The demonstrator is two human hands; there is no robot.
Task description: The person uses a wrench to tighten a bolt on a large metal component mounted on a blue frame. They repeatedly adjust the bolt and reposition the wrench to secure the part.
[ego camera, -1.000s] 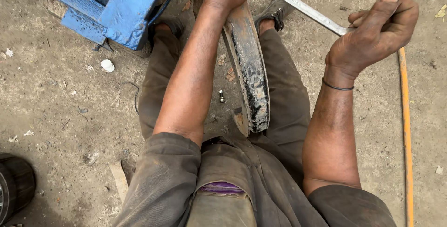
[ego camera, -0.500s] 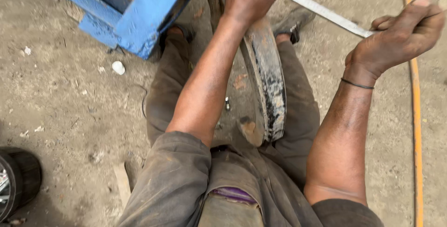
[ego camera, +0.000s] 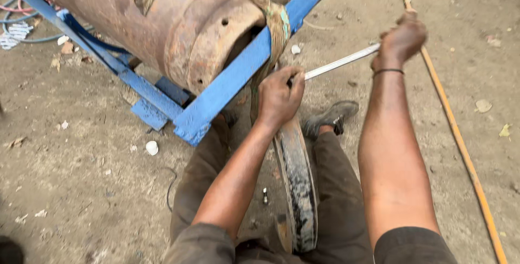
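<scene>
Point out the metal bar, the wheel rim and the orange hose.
metal bar [ego camera: 338,62], head view, on the bare shaft between the two hands.
wheel rim [ego camera: 299,188], head view, on the outer band between the knees.
orange hose [ego camera: 460,139], head view, on its middle stretch lying on the ground.

1. The metal rim [ego camera: 297,185] is a narrow, dark ring, worn and rust-flecked, with grime along its outer band. It stands upright on edge, seen nearly edge-on, and runs from the bottom centre of the frame up to just above the middle.
2. The metal bar [ego camera: 341,62] is long, thin, flat and silvery. It lies on a slant in the upper centre-right of the frame, its right end higher, its lower left end meeting the top of the rim.
</scene>
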